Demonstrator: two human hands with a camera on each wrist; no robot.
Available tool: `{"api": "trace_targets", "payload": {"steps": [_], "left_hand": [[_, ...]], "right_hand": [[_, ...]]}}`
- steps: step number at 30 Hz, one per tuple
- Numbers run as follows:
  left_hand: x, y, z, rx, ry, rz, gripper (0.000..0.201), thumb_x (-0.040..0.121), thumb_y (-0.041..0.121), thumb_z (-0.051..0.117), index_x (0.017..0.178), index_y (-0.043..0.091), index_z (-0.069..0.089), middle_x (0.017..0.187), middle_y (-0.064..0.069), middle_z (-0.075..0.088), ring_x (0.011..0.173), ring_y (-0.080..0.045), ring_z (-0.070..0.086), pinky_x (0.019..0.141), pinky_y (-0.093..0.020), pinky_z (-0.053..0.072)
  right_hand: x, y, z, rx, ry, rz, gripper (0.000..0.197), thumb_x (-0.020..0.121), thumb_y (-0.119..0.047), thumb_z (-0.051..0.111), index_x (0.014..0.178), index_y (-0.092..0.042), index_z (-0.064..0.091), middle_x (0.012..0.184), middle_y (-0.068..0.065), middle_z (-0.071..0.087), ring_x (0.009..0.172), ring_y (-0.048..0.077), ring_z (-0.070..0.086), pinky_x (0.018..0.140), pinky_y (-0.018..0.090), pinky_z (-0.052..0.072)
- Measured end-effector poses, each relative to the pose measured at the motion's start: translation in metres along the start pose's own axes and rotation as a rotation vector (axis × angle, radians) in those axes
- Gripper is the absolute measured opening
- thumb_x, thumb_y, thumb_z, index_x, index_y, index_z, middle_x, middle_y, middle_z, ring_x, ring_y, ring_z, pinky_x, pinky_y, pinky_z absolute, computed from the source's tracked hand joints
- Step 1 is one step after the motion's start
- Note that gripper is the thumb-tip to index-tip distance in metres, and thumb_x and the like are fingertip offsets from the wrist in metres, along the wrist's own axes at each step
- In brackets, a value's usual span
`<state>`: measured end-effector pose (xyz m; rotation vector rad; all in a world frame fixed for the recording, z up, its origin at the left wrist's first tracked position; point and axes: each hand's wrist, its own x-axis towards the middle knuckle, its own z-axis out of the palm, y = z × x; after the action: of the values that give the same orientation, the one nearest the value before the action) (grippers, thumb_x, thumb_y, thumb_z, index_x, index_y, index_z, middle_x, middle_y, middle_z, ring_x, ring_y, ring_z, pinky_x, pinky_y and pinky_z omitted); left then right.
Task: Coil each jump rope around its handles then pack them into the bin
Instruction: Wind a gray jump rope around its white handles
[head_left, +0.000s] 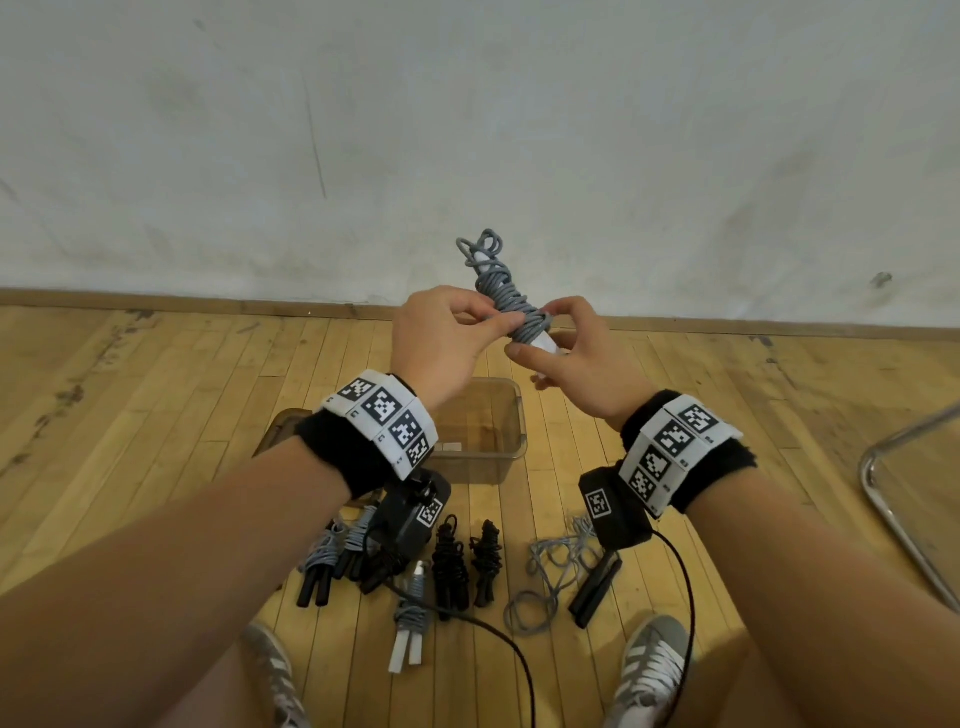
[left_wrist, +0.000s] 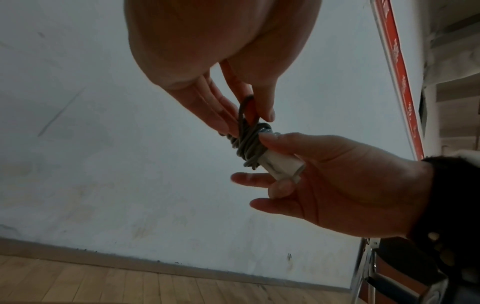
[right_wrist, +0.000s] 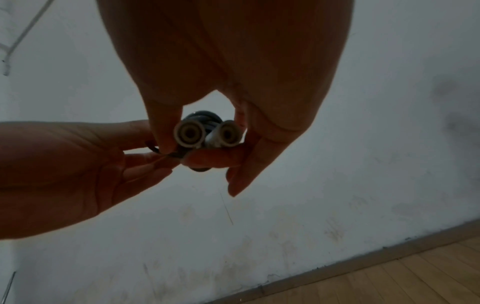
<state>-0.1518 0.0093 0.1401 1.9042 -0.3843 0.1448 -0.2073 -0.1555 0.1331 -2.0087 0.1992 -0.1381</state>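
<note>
I hold a grey jump rope coiled around its two white handles up in front of me, above the bin. My right hand grips the white handle ends between thumb and fingers. My left hand pinches a loop of the grey cord at the coil. The clear brownish bin stands on the wood floor below my hands. Its inside is partly hidden by my left wrist.
Several coiled ropes lie on the floor near my feet: grey with black handles, black ones, grey with white handles. A loose grey rope with black handles lies right. A metal chair frame stands far right.
</note>
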Motion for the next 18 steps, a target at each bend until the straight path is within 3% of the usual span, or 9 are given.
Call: {"api": "trace_targets", "payload": {"steps": [4, 9, 12, 14, 18], "left_hand": [[-0.0025, -0.0003, 0.0039, -0.051, 0.0, -0.002, 0.017, 0.077, 0.036, 0.088, 0.069, 0.028, 0.075, 0.084, 0.017, 0.073, 0.074, 0.005, 0.067, 0.068, -0.011, 0.051], [-0.0019, 0.0011, 0.0062, -0.215, 0.01, -0.093, 0.02, 0.074, 0.033, 0.091, 0.074, 0.02, 0.077, 0.074, 0.005, 0.077, 0.074, -0.008, 0.073, 0.078, -0.028, 0.06], [-0.0057, 0.002, 0.0056, -0.219, -0.09, -0.073, 0.014, 0.077, 0.025, 0.088, 0.085, 0.017, 0.08, 0.085, 0.007, 0.078, 0.083, -0.002, 0.072, 0.087, -0.026, 0.057], [-0.0074, 0.0027, 0.0056, -0.241, -0.14, -0.065, 0.013, 0.081, 0.017, 0.086, 0.093, 0.016, 0.08, 0.092, 0.005, 0.078, 0.089, -0.004, 0.073, 0.089, -0.027, 0.057], [-0.0081, 0.0057, 0.0066, -0.363, -0.091, -0.091, 0.012, 0.083, 0.006, 0.082, 0.095, 0.006, 0.078, 0.091, -0.004, 0.078, 0.086, -0.013, 0.075, 0.076, -0.026, 0.061]], "right_hand": [[0.0003, 0.0028, 0.0029, 0.074, -0.053, 0.015, 0.058, 0.091, -0.021, 0.075, 0.127, -0.017, 0.029, 0.105, 0.012, 0.071, 0.081, 0.018, 0.066, 0.067, 0.03, 0.057], [-0.0008, 0.0008, 0.0037, 0.065, -0.044, -0.03, 0.059, 0.094, -0.025, 0.071, 0.142, -0.02, 0.036, 0.119, -0.001, 0.062, 0.096, 0.012, 0.065, 0.08, 0.037, 0.063], [-0.0036, 0.0004, 0.0015, 0.145, -0.021, 0.012, 0.051, 0.095, -0.017, 0.068, 0.137, -0.017, 0.038, 0.109, 0.004, 0.062, 0.085, 0.014, 0.063, 0.079, 0.041, 0.062], [-0.0052, 0.0, -0.0001, 0.182, -0.016, 0.03, 0.049, 0.096, -0.015, 0.067, 0.135, -0.016, 0.039, 0.113, 0.009, 0.061, 0.076, 0.016, 0.065, 0.077, 0.041, 0.061], [-0.0067, -0.0015, 0.0019, 0.158, -0.023, -0.02, 0.06, 0.095, -0.013, 0.067, 0.145, -0.024, 0.035, 0.12, 0.007, 0.061, 0.071, 0.019, 0.066, 0.073, 0.041, 0.064]]}}
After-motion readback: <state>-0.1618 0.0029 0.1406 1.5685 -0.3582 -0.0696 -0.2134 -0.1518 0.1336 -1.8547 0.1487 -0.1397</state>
